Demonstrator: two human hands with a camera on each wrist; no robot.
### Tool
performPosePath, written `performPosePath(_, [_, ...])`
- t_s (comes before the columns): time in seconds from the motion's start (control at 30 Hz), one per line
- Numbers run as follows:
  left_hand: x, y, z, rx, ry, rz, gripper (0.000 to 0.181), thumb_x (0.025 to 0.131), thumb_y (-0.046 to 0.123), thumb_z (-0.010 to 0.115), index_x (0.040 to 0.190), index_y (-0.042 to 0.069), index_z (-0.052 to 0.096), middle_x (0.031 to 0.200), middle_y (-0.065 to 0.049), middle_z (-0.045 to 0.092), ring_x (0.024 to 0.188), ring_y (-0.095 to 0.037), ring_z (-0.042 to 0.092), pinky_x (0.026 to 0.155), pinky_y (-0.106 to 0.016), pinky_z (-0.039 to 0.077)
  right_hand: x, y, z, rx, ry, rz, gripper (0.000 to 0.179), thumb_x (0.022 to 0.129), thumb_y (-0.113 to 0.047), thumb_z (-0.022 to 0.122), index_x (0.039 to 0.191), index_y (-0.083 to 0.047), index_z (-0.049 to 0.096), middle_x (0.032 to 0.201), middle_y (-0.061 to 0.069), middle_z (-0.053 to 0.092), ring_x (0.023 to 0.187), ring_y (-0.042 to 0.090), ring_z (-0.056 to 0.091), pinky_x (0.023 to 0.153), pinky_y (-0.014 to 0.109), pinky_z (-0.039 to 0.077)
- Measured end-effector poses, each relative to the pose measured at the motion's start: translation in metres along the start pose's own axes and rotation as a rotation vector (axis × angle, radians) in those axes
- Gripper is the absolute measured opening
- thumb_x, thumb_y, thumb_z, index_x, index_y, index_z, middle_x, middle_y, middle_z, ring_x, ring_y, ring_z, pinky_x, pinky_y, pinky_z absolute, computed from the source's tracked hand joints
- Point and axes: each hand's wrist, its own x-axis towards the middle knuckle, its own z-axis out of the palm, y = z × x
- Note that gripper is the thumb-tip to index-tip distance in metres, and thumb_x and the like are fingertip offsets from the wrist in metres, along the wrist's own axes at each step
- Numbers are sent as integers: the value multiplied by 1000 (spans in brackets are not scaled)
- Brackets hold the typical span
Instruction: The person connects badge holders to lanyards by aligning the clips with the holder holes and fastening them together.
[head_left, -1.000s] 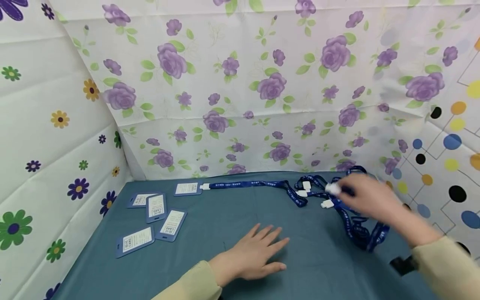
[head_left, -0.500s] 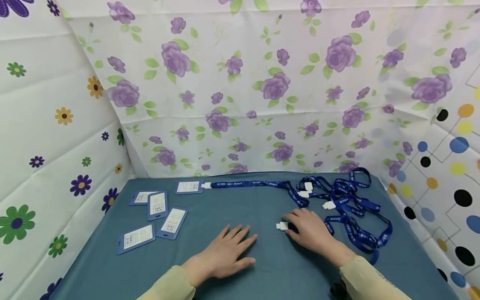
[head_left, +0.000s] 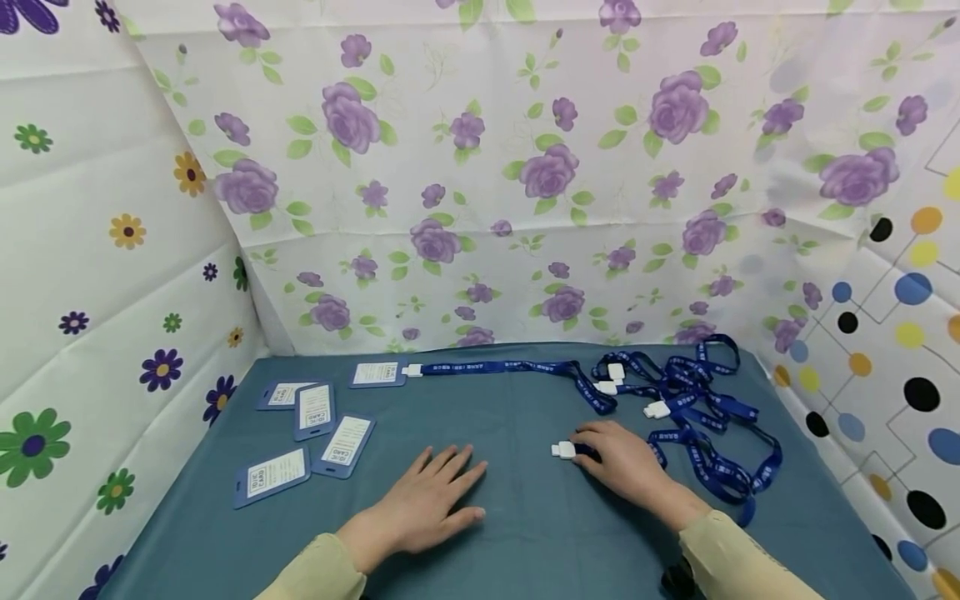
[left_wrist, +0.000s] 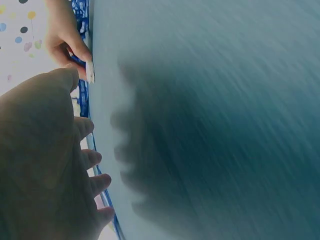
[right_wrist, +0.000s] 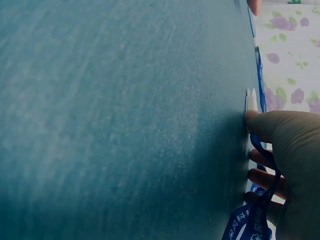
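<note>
My right hand (head_left: 624, 463) pinches a blue lanyard close behind its white plastic clip (head_left: 562, 450), down at the tablecloth. In the right wrist view, the thumb presses on that clip (right_wrist: 251, 102) and the printed strap (right_wrist: 257, 215) trails under the palm. My left hand (head_left: 415, 502) hovers palm down with fingers straight and spread, its shadow falling on the cloth; it holds nothing. To the left of it lie several blue card holders (head_left: 272, 476) with white inserts. At the back, one card holder (head_left: 377, 374) has a lanyard strap (head_left: 487, 367) stretched out from its clip.
A tangle of blue lanyards (head_left: 690, 392) with white clips lies at the back right, with loops reaching toward the right sleeve. The teal tablecloth (head_left: 480, 417) ends at a flowered curtain (head_left: 480, 208) behind, and patterned curtains close both sides.
My right hand has brought one lanyard's clip from the tangle down to the table's middle right, then stayed there. My left hand has drawn back to the left.
</note>
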Motion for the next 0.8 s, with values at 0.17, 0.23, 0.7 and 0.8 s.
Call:
performPosePath(0.17, [-16, -20, -4, -8, 49, -53, 70, 106, 61, 40, 162, 18, 36, 168, -14, 24, 153, -38, 21, 120, -65, 12, 1, -1, 2, 18, -1, 10, 35, 92, -31, 80, 123, -15, 75, 131, 8, 67, 123, 29, 61, 96, 51, 53])
performPosePath(0.23, [-25, -30, -6, 6, 76, -89, 70, 106, 60, 42, 161, 17, 37, 167, -15, 25, 153, -40, 22, 120, -66, 12, 1, -3, 1, 18, -25, 20, 40, 93, -33, 78, 128, -14, 73, 136, 9, 64, 126, 30, 59, 98, 52, 52])
performPosePath(0.7, [-73, -95, -12, 22, 153, -425, 83, 104, 63, 43, 160, 3, 32, 164, -26, 26, 149, -51, 22, 115, -74, 11, 2, -3, -5, 26, -125, 14, 51, 98, -35, 72, 143, -12, 63, 146, 8, 58, 136, 30, 52, 107, 54, 45])
performPosePath(0.8, [-75, -96, -12, -11, 122, -454, 86, 103, 64, 42, 160, 0, 32, 163, -27, 25, 149, -51, 20, 115, -74, 9, 2, -3, -5, 27, -143, 11, 51, 99, -35, 71, 144, -12, 62, 148, 8, 56, 137, 30, 51, 108, 54, 44])
